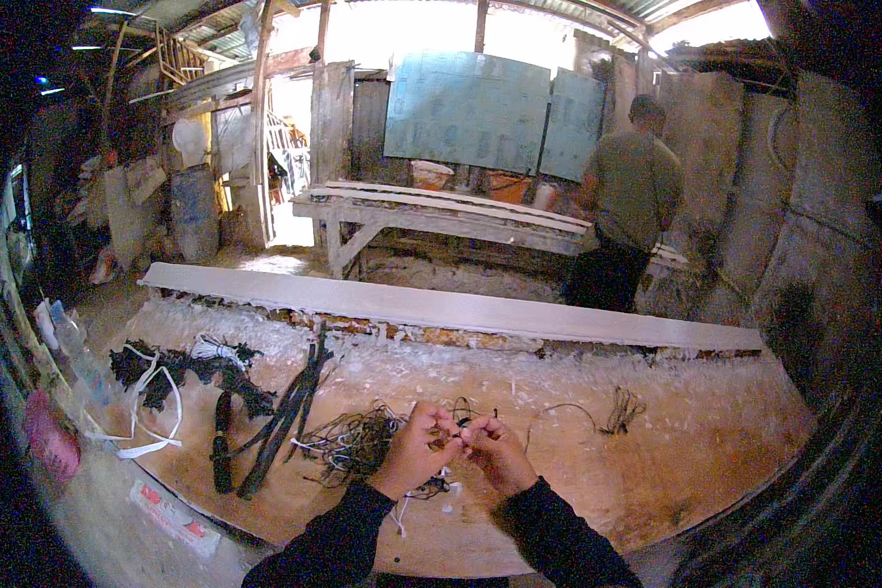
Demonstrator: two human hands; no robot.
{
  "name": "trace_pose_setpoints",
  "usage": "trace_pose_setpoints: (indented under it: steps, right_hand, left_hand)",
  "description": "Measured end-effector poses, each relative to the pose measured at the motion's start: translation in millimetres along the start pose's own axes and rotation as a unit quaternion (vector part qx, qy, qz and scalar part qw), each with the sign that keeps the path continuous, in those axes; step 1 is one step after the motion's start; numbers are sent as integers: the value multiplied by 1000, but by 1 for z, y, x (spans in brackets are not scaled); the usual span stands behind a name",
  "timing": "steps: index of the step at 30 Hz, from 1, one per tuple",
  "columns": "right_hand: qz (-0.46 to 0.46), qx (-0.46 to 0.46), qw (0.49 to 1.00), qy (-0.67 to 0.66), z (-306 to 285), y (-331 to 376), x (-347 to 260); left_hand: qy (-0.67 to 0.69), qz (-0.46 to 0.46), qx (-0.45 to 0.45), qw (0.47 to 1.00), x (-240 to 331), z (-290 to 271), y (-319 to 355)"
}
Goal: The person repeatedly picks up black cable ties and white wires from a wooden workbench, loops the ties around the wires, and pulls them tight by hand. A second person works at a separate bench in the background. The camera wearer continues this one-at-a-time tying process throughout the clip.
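Over the middle of the wooden table, my left hand (414, 453) and my right hand (501, 456) meet with their fingertips pinched close together. Between them is a thin dark cord (464, 401), its small loop showing just beyond the fingers; the exact grip is partly hidden. Beside and partly behind my left hand lies a loose tangle of dark cords (348, 443). A small bundle of thin cord (621, 412) rests to the right, with one strand trailing from it toward my hands.
Dark strips (289, 412), a black-handled tool (222, 441) and a white strap (152, 407) lie at left. A long white-coated board (441, 300) spans the table's (657, 461) far side. Beyond, a person (632, 186) stands facing away by a bench (441, 220).
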State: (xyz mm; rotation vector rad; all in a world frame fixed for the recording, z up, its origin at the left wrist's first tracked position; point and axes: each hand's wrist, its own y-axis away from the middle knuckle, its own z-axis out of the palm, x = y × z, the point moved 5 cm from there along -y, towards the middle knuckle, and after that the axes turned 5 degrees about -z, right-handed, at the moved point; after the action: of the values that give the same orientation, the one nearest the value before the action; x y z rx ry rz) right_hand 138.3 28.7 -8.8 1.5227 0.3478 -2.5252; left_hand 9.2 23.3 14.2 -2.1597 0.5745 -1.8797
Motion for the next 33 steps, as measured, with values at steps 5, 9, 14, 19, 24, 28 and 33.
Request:
trace_pose_setpoints:
  steps: [5,9,14,19,24,28,33]
  right_hand:
    - [-134,54,971,191,-4,0,-3]
    - [-173,98,936,290,-6,1,-4]
    - [-323,86,818,468,11,12,-28]
    - [-395,56,737,546,27,19,-42]
    - [-372,58,744,553,27,19,-42]
    - [-383,40,712,588,29,21,-44]
    - [-396,21,685,611,30,20,-44]
  left_hand:
    - [-21,1,15,1000,-5,0,-3]
    - [30,-10,9,999,-8,-1,-5]
    - [156,-70,-22,985,-9,0,-5]
    - [182,-79,-29,980,-4,-2,-6]
    - [144,-73,-30,986,-4,-2,-6]
    - [103,-36,-11,994,-2,-1,-5]
    - [118,-82,-22,989,-4,0,-3]
